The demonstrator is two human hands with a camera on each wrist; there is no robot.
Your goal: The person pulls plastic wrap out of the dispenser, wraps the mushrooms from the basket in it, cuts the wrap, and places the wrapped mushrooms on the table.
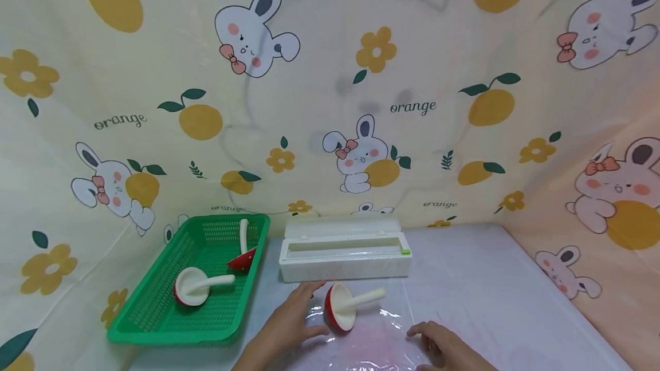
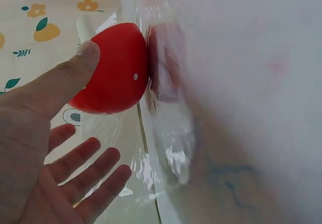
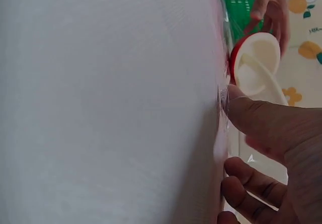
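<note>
Left hand wide, right hand loosely bent, we should flatten clear plastic film around the red-and-white, round-bowled ladle.

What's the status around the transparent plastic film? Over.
Left hand beside red-and-white, round-bowled ladle, contact unclear. Right hand at edge of film. Ladle unwrapped on film. White rectangular box behind.

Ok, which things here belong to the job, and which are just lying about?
Seemingly in the job:
clear film, between left hand and right hand;
red-and-white ladle on it;
open white box behind.

Seemingly just lying about:
green basket;
its near ladle;
its far ladle;
printed backdrop.
</note>
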